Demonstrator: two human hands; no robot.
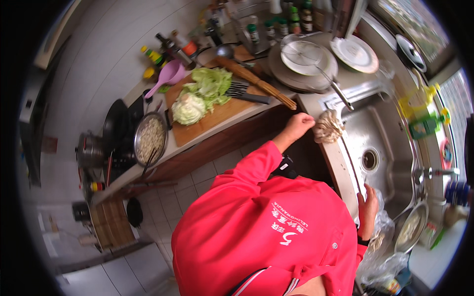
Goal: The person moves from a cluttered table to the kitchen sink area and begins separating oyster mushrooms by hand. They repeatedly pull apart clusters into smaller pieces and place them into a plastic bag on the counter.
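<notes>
A clump of pale oyster mushrooms [328, 127] sits on the counter strip at the left edge of the sink. My left hand [298, 126] reaches over to it, its fingers pinched together at the clump's left side. Farther down the sink's near edge is my right hand [367, 211], fingers stretched and apart, with nothing visible in them. It lies next to a clear plastic bag [382, 229], which holds something pale. The stainless steel sink [364, 126] is to the right of the mushrooms.
A wooden cutting board [188, 132] carries lettuce [190, 108], a black slotted turner [247, 94] and a bamboo brush [259, 85]. Left stands a bowl of pale chopped food [150, 138]. A wire skimmer [302, 53] rests on stacked plates; soap bottles [425, 126] line the sink's far side.
</notes>
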